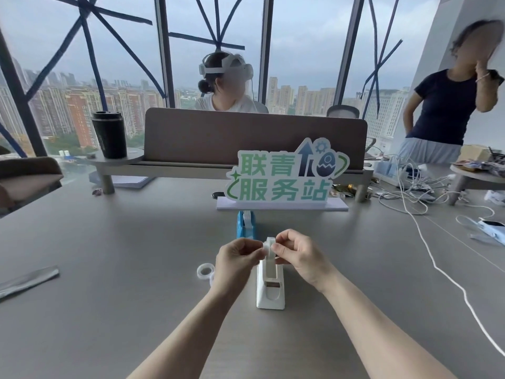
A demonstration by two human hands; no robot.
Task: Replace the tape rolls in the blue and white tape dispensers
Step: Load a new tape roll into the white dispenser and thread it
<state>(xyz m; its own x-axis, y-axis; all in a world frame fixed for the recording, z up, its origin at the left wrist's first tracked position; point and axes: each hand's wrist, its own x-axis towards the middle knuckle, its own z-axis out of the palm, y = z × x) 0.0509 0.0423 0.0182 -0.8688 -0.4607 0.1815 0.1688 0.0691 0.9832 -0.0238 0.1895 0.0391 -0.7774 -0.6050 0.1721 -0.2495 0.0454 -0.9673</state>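
The white tape dispenser (270,292) stands on the grey table, its cutter end toward me. Above its far end, my left hand (236,259) and my right hand (296,257) pinch a white tape roll (269,246) from either side, holding it at the top of the dispenser. The blue tape dispenser (246,225) stands just behind, a white roll seated in it. A loose tape roll (205,270) lies on the table left of my left hand.
A green and white sign (284,176) on a white base stands behind the blue dispenser. White cables (437,269) trail across the right side. A grey strip (27,280) lies at left. A black cup (109,134) sits on a shelf. Two people are beyond the divider.
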